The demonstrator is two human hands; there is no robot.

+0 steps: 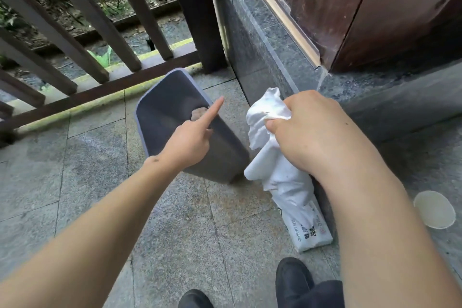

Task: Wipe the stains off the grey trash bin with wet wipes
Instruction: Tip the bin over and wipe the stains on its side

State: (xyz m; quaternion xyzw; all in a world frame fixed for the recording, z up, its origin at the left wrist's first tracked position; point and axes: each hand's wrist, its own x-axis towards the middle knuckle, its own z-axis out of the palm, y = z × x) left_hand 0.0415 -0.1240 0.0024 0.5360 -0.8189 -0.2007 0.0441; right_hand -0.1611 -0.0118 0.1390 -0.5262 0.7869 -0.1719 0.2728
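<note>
On granite paving, smooth grey bin (225, 152) (tilted); right hand (307, 132) clutching crumpled wipe (260, 120).

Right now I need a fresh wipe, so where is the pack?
The pack lies on the floor tiles at lower right of the head view, against the stone step, under the right hand, right of the bin.

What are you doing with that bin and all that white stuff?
A person is about to clean a grey trash bin that stands on the stone floor. The left hand points one finger at a brownish stain inside, near the rim. The right hand grips a bunch of white wet wipes, above the wipes pack lying on the floor. The wipes are not touching the bin yet.
</note>
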